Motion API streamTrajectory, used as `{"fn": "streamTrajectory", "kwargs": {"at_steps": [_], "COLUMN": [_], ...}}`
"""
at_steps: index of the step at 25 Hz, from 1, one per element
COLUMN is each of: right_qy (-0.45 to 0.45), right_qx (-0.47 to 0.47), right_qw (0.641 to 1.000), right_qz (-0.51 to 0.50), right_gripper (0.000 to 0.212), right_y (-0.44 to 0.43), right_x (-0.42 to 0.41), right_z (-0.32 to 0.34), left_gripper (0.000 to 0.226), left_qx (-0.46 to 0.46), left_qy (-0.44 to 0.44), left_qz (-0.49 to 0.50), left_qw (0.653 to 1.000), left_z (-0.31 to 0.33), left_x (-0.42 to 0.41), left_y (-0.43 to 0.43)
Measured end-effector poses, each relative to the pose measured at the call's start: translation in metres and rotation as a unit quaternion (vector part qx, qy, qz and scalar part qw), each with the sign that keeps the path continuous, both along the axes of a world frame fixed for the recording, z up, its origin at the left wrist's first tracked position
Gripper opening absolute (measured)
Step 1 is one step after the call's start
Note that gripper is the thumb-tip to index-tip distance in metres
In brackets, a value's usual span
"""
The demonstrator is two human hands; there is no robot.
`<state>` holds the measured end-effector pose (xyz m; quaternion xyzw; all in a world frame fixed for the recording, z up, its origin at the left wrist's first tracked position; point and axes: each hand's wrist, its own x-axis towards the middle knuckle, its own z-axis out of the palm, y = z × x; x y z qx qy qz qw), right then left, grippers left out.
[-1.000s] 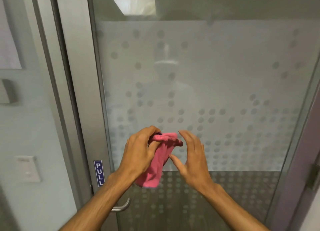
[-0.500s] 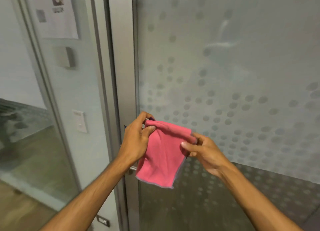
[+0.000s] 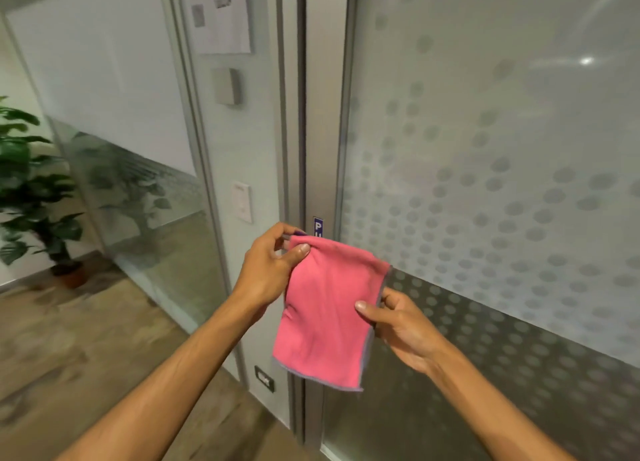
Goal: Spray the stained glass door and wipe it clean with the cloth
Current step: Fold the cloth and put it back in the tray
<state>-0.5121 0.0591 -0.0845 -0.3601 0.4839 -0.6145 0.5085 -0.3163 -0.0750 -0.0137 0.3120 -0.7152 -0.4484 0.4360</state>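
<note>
A pink cloth point(image 3: 325, 322) with a grey hem hangs spread in front of the door. My left hand point(image 3: 268, 270) pinches its top left corner. My right hand point(image 3: 398, 318) grips its right edge lower down. The frosted glass door point(image 3: 485, 149) with a grey dot pattern fills the right side, just behind the cloth. Its metal frame point(image 3: 323, 114) carries a blue PULL sticker point(image 3: 318, 228), partly hidden by the cloth. No spray bottle is in view.
Left of the door stands a wall strip with a light switch point(image 3: 242, 201), a grey box point(image 3: 227, 86), a posted paper point(image 3: 218, 10) and a floor-level socket point(image 3: 265, 379). A potted plant point(image 3: 31, 190) stands at far left on the wooden floor point(image 3: 86, 339).
The cloth was bunched in my left hand; both hands have spread it flat, my right hand sliding down its right edge. My view has swung left, showing the wall and plant.
</note>
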Motion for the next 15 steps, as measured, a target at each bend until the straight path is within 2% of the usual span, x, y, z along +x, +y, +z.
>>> {"fn": "streamTrajectory", "kwargs": {"at_steps": [2,4,6,7,9,10,12,14,15], "right_qy": [-0.007,-0.009,-0.004,0.009,0.048,0.074,0.106,0.132,0.181], "right_qx": [-0.015,-0.027,-0.029,-0.023,0.011,0.034,0.054,0.024,0.011], "right_qw": [1.000,0.999,0.999,0.999,0.996,0.993,0.987,0.989,0.983], "right_qz": [0.002,-0.020,-0.037,-0.042,-0.069,-0.091,-0.111,-0.063,-0.029], "right_gripper": [0.041,0.040,0.035,0.031,0.025,0.029,0.053,0.083,0.090], "right_y": [-0.005,-0.014,-0.023,-0.027,-0.035,-0.039,-0.046,-0.054,-0.057], "right_x": [0.012,0.027,0.043,0.051,0.067,0.075,0.088,0.103,0.111], "right_z": [0.004,0.005,0.003,0.000,-0.006,-0.008,-0.011,-0.013,-0.014], "left_gripper": [0.017,0.023,0.038,0.051,0.074,0.080,0.086,0.083,0.078], "left_qx": [0.092,0.233,0.346,0.366,0.367,0.354,0.304,0.231,0.189], "left_qy": [0.058,0.087,0.036,0.006,0.015,0.039,0.053,0.017,-0.015], "left_qz": [0.003,-0.036,-0.099,-0.113,-0.094,-0.071,-0.034,-0.026,-0.015], "left_qw": [0.994,0.968,0.932,0.924,0.925,0.932,0.951,0.972,0.982], "left_z": [-0.010,-0.030,-0.060,-0.076,-0.098,-0.102,-0.101,-0.098,-0.096], "left_x": [0.021,0.042,0.063,0.073,0.088,0.095,0.110,0.130,0.140], "left_y": [-0.007,-0.009,0.001,0.006,0.010,0.010,0.007,0.002,-0.002]}}
